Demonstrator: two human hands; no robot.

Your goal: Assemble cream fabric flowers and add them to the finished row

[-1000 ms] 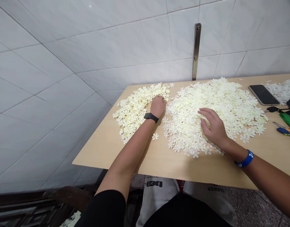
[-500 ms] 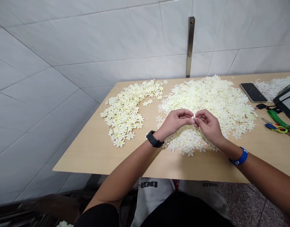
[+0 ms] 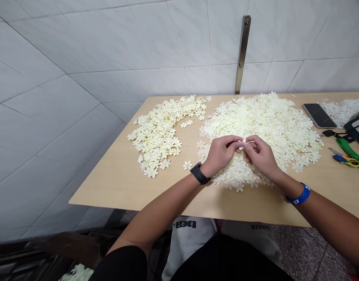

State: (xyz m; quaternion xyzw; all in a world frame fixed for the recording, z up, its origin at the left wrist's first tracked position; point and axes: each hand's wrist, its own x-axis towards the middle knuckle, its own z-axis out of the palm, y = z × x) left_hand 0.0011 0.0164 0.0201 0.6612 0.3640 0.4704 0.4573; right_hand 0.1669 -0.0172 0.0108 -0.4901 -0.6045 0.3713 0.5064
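Pinching a small pale flower [image 3: 243, 144] between them, the left hand [image 3: 222, 154] and the right hand [image 3: 259, 156] meet just above the near edge of the big pile [image 3: 273, 113] in the middle of the frame. The fingers of both hands are closed on the piece, thumb against forefinger, and it is held up off the counter [image 3: 123, 183]. It is too small to tell whether it is one layer or several. The big pile of cream flowers spreads from the centre toward the right and is much the larger heap. A thinner, curved pile [image 3: 160, 132] of slightly yellower flowers lies to the left of centre, well apart from the hands. A stray flower [image 3: 187, 165] sits alone between the two heaps. Going by the sizes, only a lesser share has gone to the left heap and most of the flowers remain in the big one. At the right edge lie a phone [image 3: 318, 115], scissors [image 3: 346, 160] and another white heap [image 3: 342, 109].
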